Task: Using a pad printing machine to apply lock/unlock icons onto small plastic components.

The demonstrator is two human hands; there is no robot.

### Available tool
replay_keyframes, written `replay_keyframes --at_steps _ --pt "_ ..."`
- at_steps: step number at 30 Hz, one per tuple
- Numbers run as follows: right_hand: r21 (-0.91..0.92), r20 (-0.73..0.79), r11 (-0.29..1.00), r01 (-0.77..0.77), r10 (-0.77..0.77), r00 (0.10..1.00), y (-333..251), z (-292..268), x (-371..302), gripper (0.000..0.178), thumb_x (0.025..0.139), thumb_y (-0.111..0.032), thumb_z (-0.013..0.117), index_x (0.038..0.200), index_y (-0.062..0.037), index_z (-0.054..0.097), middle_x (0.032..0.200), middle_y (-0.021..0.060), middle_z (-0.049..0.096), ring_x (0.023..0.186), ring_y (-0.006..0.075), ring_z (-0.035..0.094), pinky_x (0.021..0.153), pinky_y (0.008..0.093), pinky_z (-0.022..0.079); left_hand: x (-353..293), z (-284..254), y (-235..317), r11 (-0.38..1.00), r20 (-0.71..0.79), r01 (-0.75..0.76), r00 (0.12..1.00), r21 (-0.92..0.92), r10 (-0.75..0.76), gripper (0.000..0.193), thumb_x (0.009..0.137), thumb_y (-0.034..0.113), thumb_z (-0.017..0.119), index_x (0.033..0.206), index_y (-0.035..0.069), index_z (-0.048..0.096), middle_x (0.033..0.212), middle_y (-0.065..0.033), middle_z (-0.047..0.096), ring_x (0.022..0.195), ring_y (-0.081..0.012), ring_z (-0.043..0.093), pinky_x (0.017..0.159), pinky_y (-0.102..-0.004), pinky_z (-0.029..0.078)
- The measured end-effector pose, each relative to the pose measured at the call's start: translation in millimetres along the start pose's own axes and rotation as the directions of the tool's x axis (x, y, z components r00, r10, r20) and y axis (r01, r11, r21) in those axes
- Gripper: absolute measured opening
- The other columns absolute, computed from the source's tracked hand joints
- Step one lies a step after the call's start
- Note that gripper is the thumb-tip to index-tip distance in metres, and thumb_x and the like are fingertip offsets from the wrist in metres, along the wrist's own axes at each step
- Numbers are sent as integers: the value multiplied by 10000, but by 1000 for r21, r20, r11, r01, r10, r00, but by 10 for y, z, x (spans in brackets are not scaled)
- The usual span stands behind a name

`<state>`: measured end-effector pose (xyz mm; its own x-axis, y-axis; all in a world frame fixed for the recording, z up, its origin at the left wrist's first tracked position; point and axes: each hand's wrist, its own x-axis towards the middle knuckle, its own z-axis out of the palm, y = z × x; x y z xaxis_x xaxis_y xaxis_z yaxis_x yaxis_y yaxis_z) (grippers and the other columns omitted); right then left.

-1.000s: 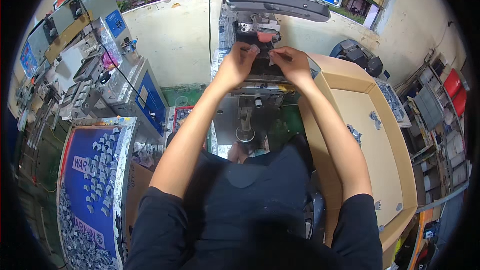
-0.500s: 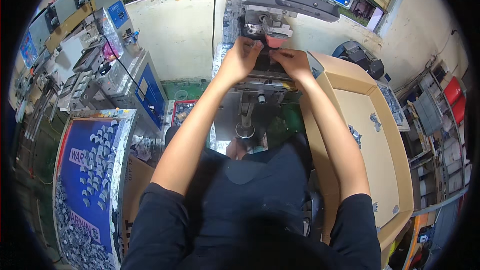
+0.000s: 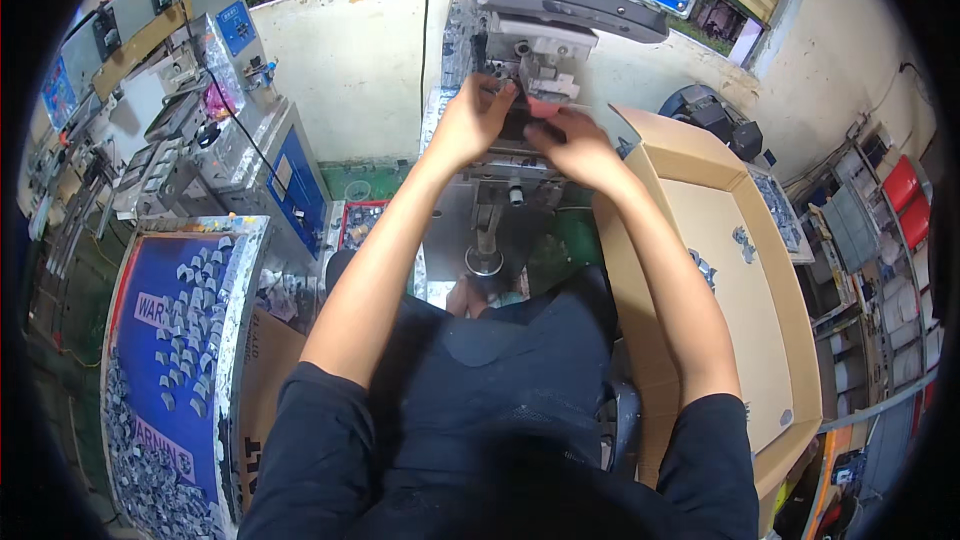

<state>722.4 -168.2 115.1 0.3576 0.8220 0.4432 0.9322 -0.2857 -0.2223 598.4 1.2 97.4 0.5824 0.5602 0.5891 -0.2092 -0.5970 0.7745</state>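
Both my arms reach forward to a grey machine point(image 3: 560, 10) straight ahead. My left hand point(image 3: 473, 122) and my right hand point(image 3: 577, 147) meet at its small work stage, fingers closed around a small dark part point(image 3: 517, 126) beneath the machine's head. A pink piece point(image 3: 547, 108) shows just above my right fingers. The part is mostly hidden by my fingers. Below the stage a metal post and round foot point(image 3: 485, 258) stand above my lap.
A blue tray point(image 3: 175, 340) covered with several small grey pieces lies at my left. A large cardboard box point(image 3: 720, 270) with a few small pieces stands at my right. Grey machines point(image 3: 230, 140) line the left side; shelves stand at far right.
Both hands have stayed at the machine's stage, shifting slightly up toward its head. The view has tilted a little, nothing else moved.
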Motion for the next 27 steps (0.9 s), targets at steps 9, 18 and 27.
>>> replay_keyframes --at_steps 9,18,27 --pt "313 102 942 -117 89 991 24 -33 -105 929 849 -528 732 1514 37 412 1604 277 322 1491 412 324 1204 438 305 -39 -8 97 997 26 56 998 -54 -54 465 1022 391 614 1174 -46 571 969 -199 744 925 -267 722 834 -357 537" --pt "249 115 968 -38 10 993 136 -89 -244 870 948 -504 639 1531 72 348 1617 283 294 1505 406 299 1216 413 283 -36 -3 152 997 34 79 996 -2 -79 423 1010 345 646 1172 -43 599 1008 -163 737 956 -189 686 847 -324 518" --pt "225 -147 960 164 -133 980 158 -398 -660 243 987 -207 618 1066 -16 747 1168 173 720 1037 350 693 912 409 532 -35 -24 58 1000 78 15 997 -27 -13 390 982 243 661 1248 -40 625 1044 -138 731 981 -178 670 883 -312 504"
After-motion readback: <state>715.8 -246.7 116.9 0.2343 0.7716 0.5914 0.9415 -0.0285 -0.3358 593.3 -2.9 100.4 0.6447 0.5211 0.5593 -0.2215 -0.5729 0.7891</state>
